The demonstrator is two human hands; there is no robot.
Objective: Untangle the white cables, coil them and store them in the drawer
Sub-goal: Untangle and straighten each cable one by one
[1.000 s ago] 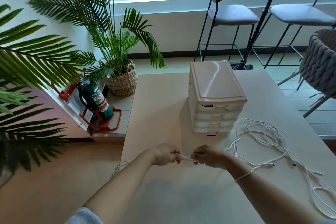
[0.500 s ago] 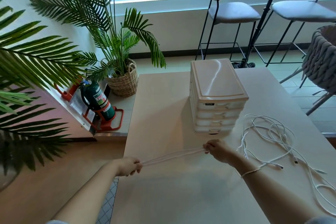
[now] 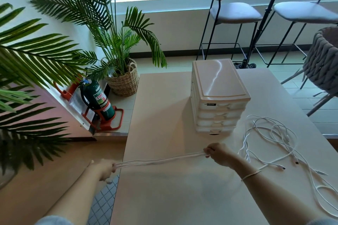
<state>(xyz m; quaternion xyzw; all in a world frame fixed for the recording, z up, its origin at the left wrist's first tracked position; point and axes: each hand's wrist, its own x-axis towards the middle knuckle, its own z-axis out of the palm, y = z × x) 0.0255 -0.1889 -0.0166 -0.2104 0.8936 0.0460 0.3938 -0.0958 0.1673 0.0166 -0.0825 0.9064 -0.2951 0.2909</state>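
The head view looks down on a pale beige desk (image 3: 164,197) in a room with a tiled floor, a long bright window ledge and two grey-seated bar stools with black metal legs (image 3: 236,12) at the back. A cream plastic drawer unit with four stacked drawers (image 3: 218,97) stands on the desk, all drawers closed. The left hand (image 3: 104,169), out past the desk's left edge, and the right hand (image 3: 218,153), over the desk, are both closed around a folded bundle of white cable (image 3: 159,160) stretched taut between them. A loose tangle of white cables (image 3: 274,137) lies on the desk just right of the drawer unit, running off the lower right edge. A green fire extinguisher in a red stand (image 3: 99,99) sits on the floor beside a palm in a woven basket (image 3: 124,80).

A small dark label on the top drawer is too small to read with certainty; the extinguisher's label shows "FIRE". The fingertips gripping the cable are hidden.
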